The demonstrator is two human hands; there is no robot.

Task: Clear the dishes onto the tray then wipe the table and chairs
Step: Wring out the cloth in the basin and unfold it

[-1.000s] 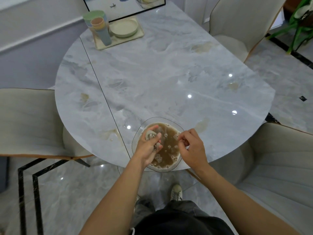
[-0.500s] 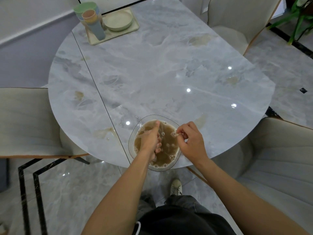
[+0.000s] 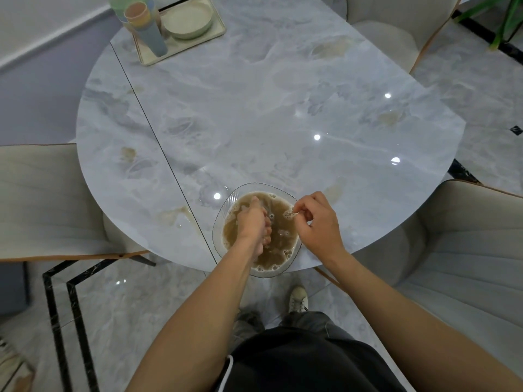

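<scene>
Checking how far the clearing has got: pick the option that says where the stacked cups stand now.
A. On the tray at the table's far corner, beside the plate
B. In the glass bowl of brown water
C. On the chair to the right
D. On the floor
A: the stacked cups stand on the tray beside the plate, far from the glass bowl.

Both forearms are bare from the bottom edge of the frame up to the wrists, with no sleeves, watch or rings visible on the left hand (image 3: 252,222) or the right hand (image 3: 317,222). At the bottom centre sits a black top (image 3: 305,363) with a thin white cord or trim (image 3: 227,372) curving along its left edge. Just above it show dark grey trousers (image 3: 308,321), loose and creased. Above those, one pale lace-up shoe (image 3: 297,299) — off-white, a little scuffed. The other foot is hidden.
</scene>
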